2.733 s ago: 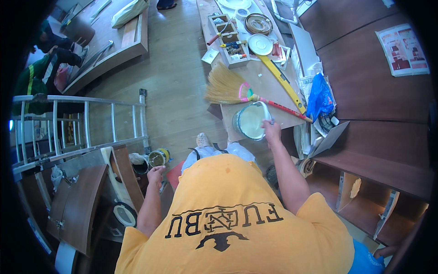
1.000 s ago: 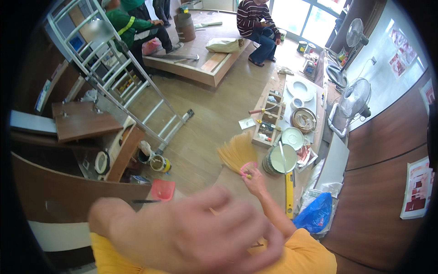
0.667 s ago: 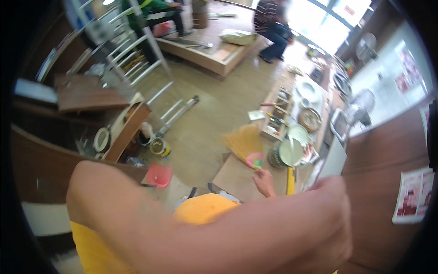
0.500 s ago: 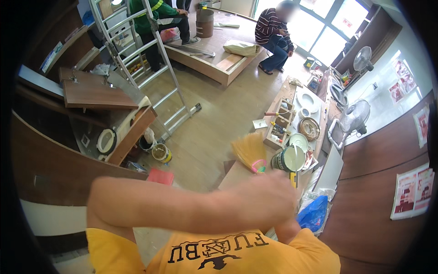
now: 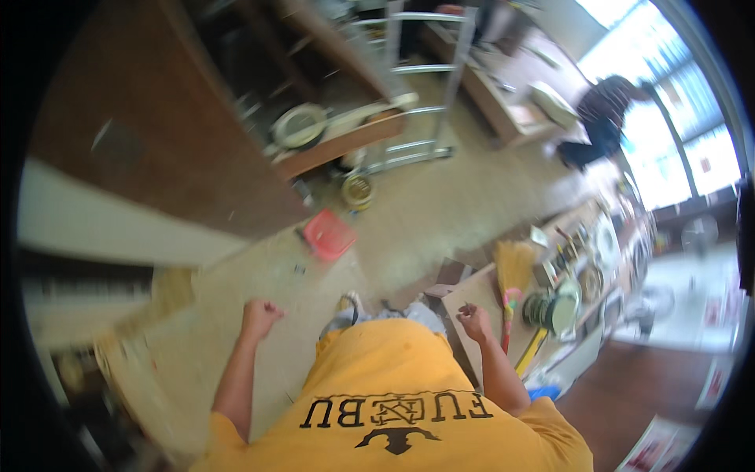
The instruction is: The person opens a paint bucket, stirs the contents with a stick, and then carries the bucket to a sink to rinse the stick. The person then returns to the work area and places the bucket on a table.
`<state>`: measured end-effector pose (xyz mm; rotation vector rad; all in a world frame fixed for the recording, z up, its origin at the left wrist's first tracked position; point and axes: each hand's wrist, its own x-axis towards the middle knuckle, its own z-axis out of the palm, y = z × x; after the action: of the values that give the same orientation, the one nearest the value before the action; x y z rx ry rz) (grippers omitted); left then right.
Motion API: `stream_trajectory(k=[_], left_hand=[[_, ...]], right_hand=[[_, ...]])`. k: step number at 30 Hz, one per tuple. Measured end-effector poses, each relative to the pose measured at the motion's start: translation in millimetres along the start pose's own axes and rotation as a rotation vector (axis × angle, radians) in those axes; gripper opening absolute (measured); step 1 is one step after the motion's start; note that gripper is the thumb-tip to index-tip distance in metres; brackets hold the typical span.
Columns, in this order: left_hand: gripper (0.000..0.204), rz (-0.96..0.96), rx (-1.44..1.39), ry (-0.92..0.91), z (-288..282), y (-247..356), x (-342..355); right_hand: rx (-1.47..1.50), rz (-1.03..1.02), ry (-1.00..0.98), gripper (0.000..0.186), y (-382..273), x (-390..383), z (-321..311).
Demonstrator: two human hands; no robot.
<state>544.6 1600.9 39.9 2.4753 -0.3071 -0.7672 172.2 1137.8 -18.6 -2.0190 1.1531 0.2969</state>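
Observation:
My left hand (image 5: 262, 318) hangs beside my body with its fingers curled, above the pale floor, and nothing shows in it. On the other side my right hand (image 5: 475, 323) is also closed, its fingers bent inward; a small dark spot shows at the fingertips, too blurred to name. Closest to the right hand are a broom (image 5: 514, 271) with straw bristles and a pink and green collar, and a yellow tool like a spirit level (image 5: 532, 352). Neither hand touches them. A red dustpan (image 5: 329, 235) lies on the floor ahead of my left hand.
A paint bucket (image 5: 551, 311) stands among tools and round lids on the right-hand bench. Ahead are a stepladder (image 5: 429, 69), a small tub (image 5: 358, 190) and a wooden cabinet (image 5: 338, 148). Another person (image 5: 602, 122) is by the window, near a low wooden platform (image 5: 503, 110).
My hands have come apart: the left arm, raised across my chest, is now lowered to my left side. The view has turned left and down, bringing more floor and my feet into sight.

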Motion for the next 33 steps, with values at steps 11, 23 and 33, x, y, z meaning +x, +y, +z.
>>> stream_trajectory(k=[11,23,33], left_hand=[[0.012,-0.071,-0.392,0.278,43,81,-8],[0.011,-0.364,-0.203,0.542,64,83,-66],[0.014,-0.555,-0.447,0.677,148,31,-117]], right_hand=[[-0.172,-0.496,-0.046,0.037,-228,186,-36],[0.046,-0.781,-0.136,0.040,-461,351,22],[0.154,-1.012,0.188,0.066,-508,331,62]])
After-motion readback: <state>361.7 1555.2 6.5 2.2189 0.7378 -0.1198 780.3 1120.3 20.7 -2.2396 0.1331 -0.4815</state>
